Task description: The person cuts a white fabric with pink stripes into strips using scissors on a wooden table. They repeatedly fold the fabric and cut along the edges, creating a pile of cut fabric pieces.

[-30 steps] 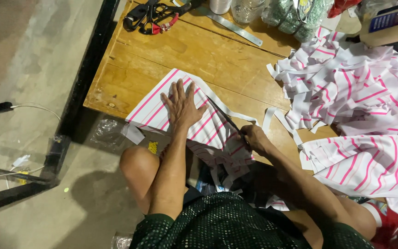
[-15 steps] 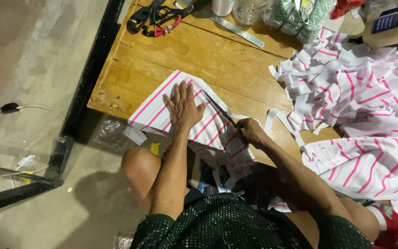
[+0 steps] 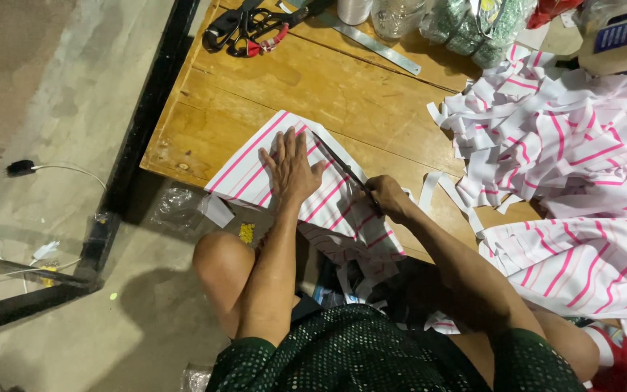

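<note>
From my seat I start at the far left, where a black plug point(image 3: 19, 168) with a pale cable lies on the concrete floor point(image 3: 45, 80), well apart from the work. Next comes the wooden counter point(image 3: 205, 109), its dark frame running down its left edge. Near the counter's front edge lies the striped cloth point(image 3: 255, 170), white with pink lines, its near part hanging over the edge toward the knees. My left hand point(image 3: 290, 168) lies flat on that cloth, palm down, fingers point(image 3: 283, 142) spread wide and pointing away from me, pressing the cloth to the wood. Just to the right, a long dark blade point(image 3: 339, 164) runs slantwise across the cloth's right side, close beside the left thumb. My right hand point(image 3: 386, 197) is closed in a fist around the blade's near end, fingers pressed together on the handle, resting on the same cloth at the counter's edge. At the back of the counter lie black scissors point(image 3: 244, 29) with red on the grips and a metal ruler point(image 3: 375, 45). Farther right, loose white strips point(image 3: 429, 190) curl on the wood, and beyond them a heap of cut striped pieces point(image 3: 567, 138) covers the right end, with another striped sheet point(image 3: 582, 265) just below it.
</note>
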